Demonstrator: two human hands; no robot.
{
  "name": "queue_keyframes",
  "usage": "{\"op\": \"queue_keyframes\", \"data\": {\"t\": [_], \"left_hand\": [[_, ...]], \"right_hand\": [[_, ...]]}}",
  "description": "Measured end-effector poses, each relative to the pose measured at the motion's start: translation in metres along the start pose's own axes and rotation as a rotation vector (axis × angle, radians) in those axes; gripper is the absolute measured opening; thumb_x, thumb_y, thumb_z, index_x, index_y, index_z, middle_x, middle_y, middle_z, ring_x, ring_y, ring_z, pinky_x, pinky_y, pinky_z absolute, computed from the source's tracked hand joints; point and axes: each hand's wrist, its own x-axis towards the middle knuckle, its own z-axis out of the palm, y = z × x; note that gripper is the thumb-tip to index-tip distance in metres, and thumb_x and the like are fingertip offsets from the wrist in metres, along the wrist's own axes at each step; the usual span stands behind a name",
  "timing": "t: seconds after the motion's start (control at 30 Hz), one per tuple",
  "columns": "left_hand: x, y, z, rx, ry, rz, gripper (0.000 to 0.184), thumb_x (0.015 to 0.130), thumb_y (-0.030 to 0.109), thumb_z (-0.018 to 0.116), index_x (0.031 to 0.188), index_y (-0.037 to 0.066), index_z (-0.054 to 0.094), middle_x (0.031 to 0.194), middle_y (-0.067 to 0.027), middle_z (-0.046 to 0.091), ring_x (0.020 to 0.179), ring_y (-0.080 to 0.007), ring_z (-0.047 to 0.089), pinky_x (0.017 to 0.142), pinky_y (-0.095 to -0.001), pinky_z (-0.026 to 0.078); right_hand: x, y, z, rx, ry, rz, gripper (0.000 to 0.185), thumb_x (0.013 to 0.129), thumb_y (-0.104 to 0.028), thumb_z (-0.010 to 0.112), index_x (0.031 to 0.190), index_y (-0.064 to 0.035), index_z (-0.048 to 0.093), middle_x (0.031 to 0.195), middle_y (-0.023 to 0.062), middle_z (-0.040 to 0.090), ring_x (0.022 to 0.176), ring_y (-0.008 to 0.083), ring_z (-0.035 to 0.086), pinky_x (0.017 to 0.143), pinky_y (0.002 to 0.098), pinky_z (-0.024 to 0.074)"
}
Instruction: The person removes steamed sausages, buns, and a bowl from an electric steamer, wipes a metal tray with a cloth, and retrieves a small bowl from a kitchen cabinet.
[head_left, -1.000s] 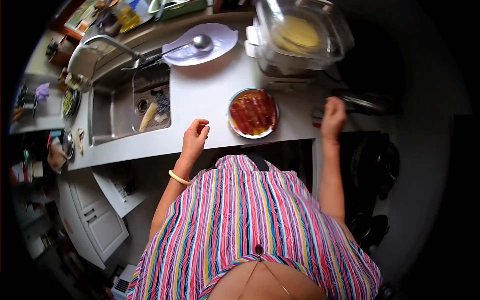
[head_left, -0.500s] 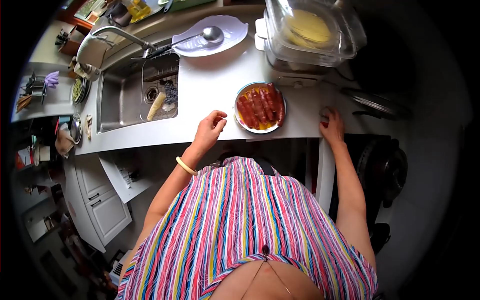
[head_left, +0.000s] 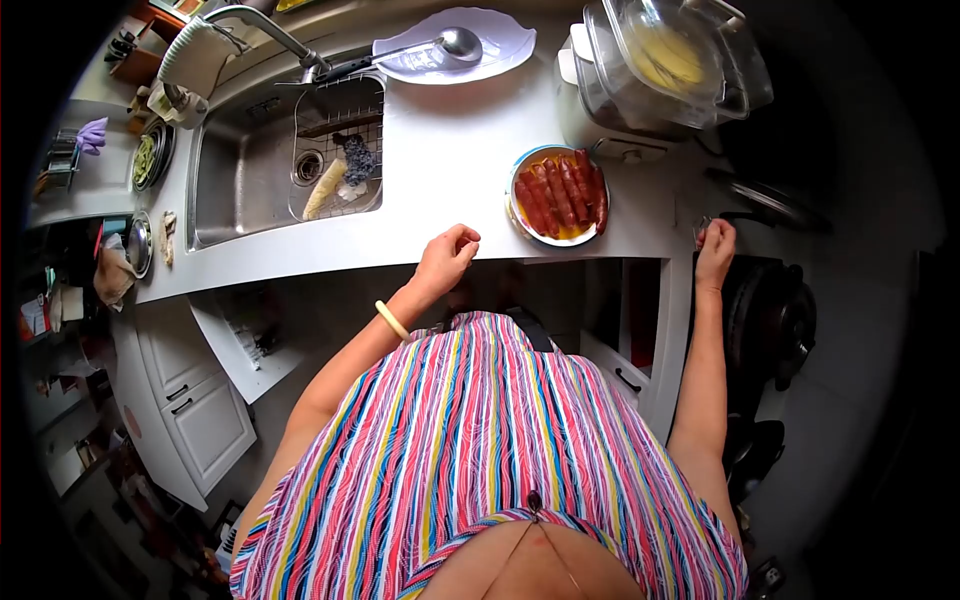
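Note:
My left hand hovers at the counter's front edge, left of the bowl, its fingers curled in with nothing visible in them. A round white bowl with a blue rim holds several dark red sausages lying side by side in a yellow liquid. My right hand is at the right end of the counter, fingers pinched together. Something small, clear or shiny, shows at its fingertips; I cannot make out what it is.
A clear-boxed steamer stands behind the bowl. Left of it, a ladle lies on a white leaf-shaped plate. The sink has a wire rack inside. A pan lid and dark cookware are at the right.
My right hand has moved right along the counter's edge, with the small shiny thing at its fingertips. My left hand has curled in slightly more. The camera view has shifted.

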Motion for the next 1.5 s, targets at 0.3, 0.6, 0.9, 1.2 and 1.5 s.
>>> {"op": "queue_keyframes", "data": {"t": [0.3, 0.6, 0.9, 1.2, 1.5], "left_hand": [[0.082, -0.018, 0.030, -0.307, 0.048, -0.076, 0.019, 0.086, 0.002, 0.044, 0.099, -0.009, 0.054, 0.075, -0.0125, 0.062, 0.061, -0.0158, 0.061, 0.055, -0.0275, 0.052], [0.107, 0.005, 0.037, 0.051, 0.144, -0.058, 0.013, 0.079, 0.009, 0.055, 0.076, -0.002, 0.064, 0.060, -0.0121, 0.062, 0.053, -0.0202, 0.062, 0.058, -0.0302, 0.050], [0.116, -0.006, 0.016, 0.171, 0.215, -0.131, 0.011, 0.075, 0.014, 0.061, 0.075, 0.005, 0.066, 0.061, -0.0085, 0.064, 0.056, -0.0188, 0.063, 0.061, -0.0300, 0.050], [0.110, -0.028, -0.088, 0.056, 0.236, -0.198, 0.010, 0.076, 0.007, 0.061, 0.082, 0.001, 0.067, 0.063, -0.0076, 0.065, 0.052, -0.0133, 0.063, 0.056, -0.0253, 0.050], [0.127, -0.047, -0.165, -0.073, 0.290, -0.168, 0.010, 0.073, 0.004, 0.062, 0.081, -0.001, 0.067, 0.063, -0.0071, 0.064, 0.049, -0.0119, 0.060, 0.052, -0.0241, 0.048]], "right_hand": [[-0.023, 0.001, 0.020, 0.350, 0.102, 0.226, 0.022, 0.087, -0.012, 0.056, 0.103, 0.0026, 0.052, 0.064, 0.0033, 0.052, 0.049, 0.0090, 0.046, 0.046, 0.0223, 0.0410], [-0.026, -0.071, 0.060, 0.261, -0.153, 0.246, 0.020, 0.087, -0.010, 0.055, 0.101, 0.0043, 0.053, 0.064, 0.0037, 0.051, 0.049, 0.0081, 0.045, 0.043, 0.0220, 0.0395], [-0.028, -0.087, 0.069, 0.460, -0.249, 0.319, 0.020, 0.087, -0.009, 0.054, 0.102, 0.0045, 0.052, 0.063, 0.0034, 0.050, 0.048, 0.0072, 0.043, 0.042, 0.0214, 0.0382], [-0.035, -0.136, 0.143, 0.512, -0.381, 0.283, 0.019, 0.088, -0.009, 0.054, 0.101, 0.0044, 0.053, 0.064, 0.0030, 0.051, 0.048, 0.0070, 0.044, 0.041, 0.0211, 0.0386], [-0.041, -0.183, 0.198, 0.415, -0.460, 0.136, 0.020, 0.086, -0.011, 0.056, 0.100, 0.0031, 0.054, 0.066, 0.0050, 0.054, 0.051, 0.0095, 0.049, 0.046, 0.0235, 0.0417]]}}
